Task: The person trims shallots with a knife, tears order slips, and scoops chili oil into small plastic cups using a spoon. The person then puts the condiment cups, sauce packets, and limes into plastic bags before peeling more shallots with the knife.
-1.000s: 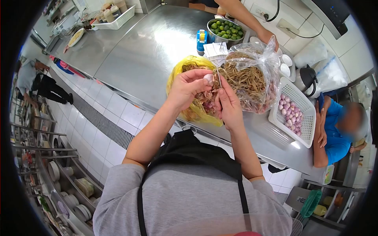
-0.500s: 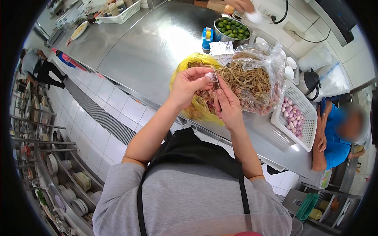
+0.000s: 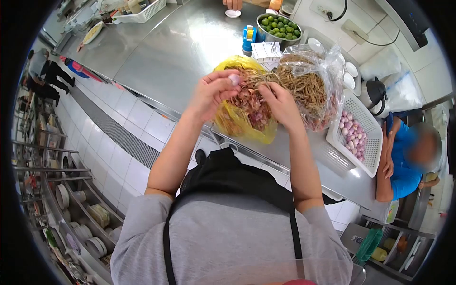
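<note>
My left hand [image 3: 214, 91] pinches a pale purple peeled shallot [image 3: 234, 79] between thumb and fingertips, above an open yellow plastic bag [image 3: 266, 135] of reddish-brown shallot skins [image 3: 251, 105]. My right hand [image 3: 281, 103] is closed at the bag's right side, by some dry stalks; what its fingers hold is hidden. Beyond it lies a clear plastic bag [image 3: 327, 71] with a bundle of dried brown stalks [image 3: 300, 81]. To the right, a white perforated basket [image 3: 369, 105] holds many peeled shallots [image 3: 352, 137].
A metal bowl of green limes [image 3: 279, 29], a blue-and-yellow container [image 3: 249, 39] and white papers [image 3: 267, 50] stand behind the bags. A person in a blue shirt [image 3: 406, 161] leans at the counter's right end. Another person's hand [image 3: 232, 4] touches a small white dish [image 3: 233, 14] at the far edge.
My hands have moved apart, the left one lifting the shallot leftward. The other person's hand and white dish have shifted left along the far edge and come down to the counter.
</note>
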Tool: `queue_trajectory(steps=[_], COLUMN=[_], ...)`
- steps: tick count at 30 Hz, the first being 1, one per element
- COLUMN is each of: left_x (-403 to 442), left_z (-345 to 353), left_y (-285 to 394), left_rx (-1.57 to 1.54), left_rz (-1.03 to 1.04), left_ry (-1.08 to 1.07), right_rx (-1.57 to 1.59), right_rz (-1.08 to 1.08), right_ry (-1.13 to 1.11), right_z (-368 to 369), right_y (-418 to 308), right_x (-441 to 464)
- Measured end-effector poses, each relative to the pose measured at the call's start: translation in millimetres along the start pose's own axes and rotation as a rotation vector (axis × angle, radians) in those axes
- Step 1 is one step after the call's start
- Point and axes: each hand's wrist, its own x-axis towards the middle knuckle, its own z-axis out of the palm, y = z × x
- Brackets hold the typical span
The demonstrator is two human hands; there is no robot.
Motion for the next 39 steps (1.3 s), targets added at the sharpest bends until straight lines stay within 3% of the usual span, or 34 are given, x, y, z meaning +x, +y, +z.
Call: queue_trajectory(steps=[1,4,8,11,12,14,15,16,18,20,22,23,25,26,28,30,32,34,35,37,39], left_x=[0.8,-1.5,-7.2,-11.3,-10.8,-10.6,-10.9,-10.7,-9.9,-8.9,-7.2,-7.9,-9.2,-9.1,-2.4,4.7,6.6,10.5,21.3,26.8,27.8], left_z=[-1.9,-9.3,-11.9,-16.6,-19.9,-18.7,-14.8,-11.4,-5.1,4.5,17.2,26.4,43.2,47.0,37.9,24.7,31.7,38.1,31.8,17.1,12.5], left_y=[2.6,6.6,3.6,-6.0,-10.4,-14.2,-16.1,-17.2,-20.5,-28.8,-39.6,-43.1,-47.5,-49.1,-54.5,-56.4,-57.2,-54.7,-57.9,-46.9,-36.6], left_rx=[0.018,0.02,0.058,0.118,0.235,0.354,0.405,0.455,0.492,0.525,0.747,0.753,0.794,0.85,0.959,1.306,1.318,1.17,1.305,1.366,1.414], left_rz=[0.041,0.087,0.094,0.12,0.153,0.187,0.223,0.261,0.288,0.306,0.393,0.338,0.354,0.379,0.437,0.408,0.498,0.534,0.785,0.704,0.66], left_ry=[0.039,0.059,0.108,0.177,0.183,0.186,0.182,0.174,0.142,0.086,0.005,-0.011,-0.087,-0.1,-0.151,-0.297,-0.253,0.034,0.103,0.09,0.119], right_rx=[-0.134,-0.253,-0.146,-0.066,-0.067,-0.078,0.107,0.103,0.491,0.514,0.671,0.657,0.434,0.419,-0.133,-0.556,-0.698,-0.666,-0.641,-0.434,-0.461], right_rz=[0.183,0.245,0.039,0.387,0.391,0.034,-0.1,-0.101,0.365,0.454,0.507,0.515,0.28,0.293,0.269,0.416,0.406,0.378,0.357,0.224,0.11], right_ry=[-0.076,-0.035,0.036,-0.126,-0.132,0.034,0.106,0.113,-0.067,-0.053,-0.094,-0.039,0.153,0.187,0.506,0.653,0.786,0.72,0.654,0.412,0.254], right_z=[-1.4,5.5,22.2,15.9,19.7,29.6,33.8,31.7,21.9,21.0,19.6,13.2,-1.7,-16.9,-61.4,-113.3,-147.1,-141.3,-137.1,-100.2,-56.4], right_y=[-3.1,5.4,10.0,-4.0,4.0,24.1,17.0,5.2,-17.3,-21.4,-25.0,-23.1,-17.9,-16.3,-15.2,-12.6,9.6,0.3,-4.0,-4.8,-14.6], right_x=[6.0,19.0,13.8,18.3,17.3,14.4,11.8,9.7,4.2,-2.9,-14.7,-21.5,-35.6,-44.3,-66.1,-78.1,-92.7,-94.1,-95.1,-85.8,-67.6])
